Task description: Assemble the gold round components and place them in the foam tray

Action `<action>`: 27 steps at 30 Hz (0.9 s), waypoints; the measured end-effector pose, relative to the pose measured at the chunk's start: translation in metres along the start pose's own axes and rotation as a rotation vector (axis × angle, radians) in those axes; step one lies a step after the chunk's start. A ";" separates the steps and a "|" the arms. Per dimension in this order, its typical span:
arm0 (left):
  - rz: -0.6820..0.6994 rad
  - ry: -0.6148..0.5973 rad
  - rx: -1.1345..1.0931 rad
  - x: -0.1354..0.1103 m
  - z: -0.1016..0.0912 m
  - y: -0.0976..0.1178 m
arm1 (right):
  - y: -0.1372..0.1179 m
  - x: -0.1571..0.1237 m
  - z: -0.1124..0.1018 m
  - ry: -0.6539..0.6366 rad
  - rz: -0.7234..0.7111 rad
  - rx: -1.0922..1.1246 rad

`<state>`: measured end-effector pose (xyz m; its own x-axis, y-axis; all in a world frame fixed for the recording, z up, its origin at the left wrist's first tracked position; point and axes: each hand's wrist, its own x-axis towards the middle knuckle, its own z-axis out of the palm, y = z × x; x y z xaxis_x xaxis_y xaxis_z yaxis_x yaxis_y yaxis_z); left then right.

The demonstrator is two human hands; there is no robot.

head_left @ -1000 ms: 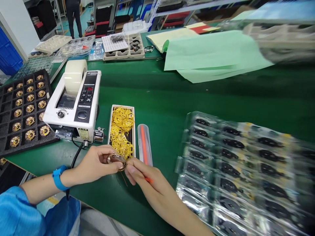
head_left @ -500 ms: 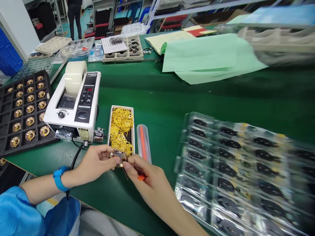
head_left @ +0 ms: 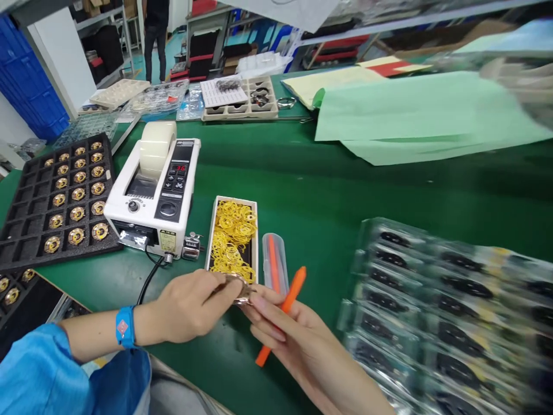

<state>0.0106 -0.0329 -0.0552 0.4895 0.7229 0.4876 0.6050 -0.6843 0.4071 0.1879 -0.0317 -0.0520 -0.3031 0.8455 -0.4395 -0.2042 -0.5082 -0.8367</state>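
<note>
My left hand is closed, its thumb and fingers pinching a small round gold-rimmed metal part, tilted and partly hidden by the fingers. The fingertips of my right hand touch the part's right side. An orange pen-like stick is held across the right hand, its blunt end up and its other end below the fingers. Just beyond the hands lies a white box of thin yellow rings. Beside it rests a clear plastic case with another orange strip inside.
A white tape dispenser and a small metal counter stand left of the box. Farther left, a black foam tray holds several gold round parts. Clear blister trays with dark parts lie right. Green sheets lie behind.
The view has shifted, so the scene sits lower and farther right. My left hand has turned over the round part. The orange stick in my right hand now shows along its length.
</note>
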 end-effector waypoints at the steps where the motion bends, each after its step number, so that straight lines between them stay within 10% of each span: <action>1: -0.052 0.033 -0.051 -0.003 -0.003 0.001 | 0.002 0.001 -0.005 0.011 -0.032 -0.053; 7: -0.945 0.477 -0.736 -0.026 -0.035 -0.011 | 0.012 0.010 -0.031 0.063 -0.308 -0.502; 10: -1.127 0.555 -0.904 -0.031 -0.049 -0.026 | 0.013 0.011 -0.032 0.015 -0.394 -0.562; 17: -0.893 0.660 -0.660 -0.008 -0.072 -0.025 | 0.007 0.010 -0.025 0.053 -0.462 -0.590; 21: -0.487 0.352 -0.253 0.013 -0.092 -0.012 | 0.001 0.007 -0.016 0.041 -0.591 -0.557; 27: -0.416 0.196 -0.174 0.038 -0.095 -0.005 | -0.005 0.003 -0.014 -0.037 -0.495 -0.448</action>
<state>-0.0336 -0.0109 0.0344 0.0911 0.9183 0.3853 0.6025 -0.3589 0.7129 0.2009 -0.0248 -0.0538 -0.3066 0.9512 0.0361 0.0761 0.0623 -0.9952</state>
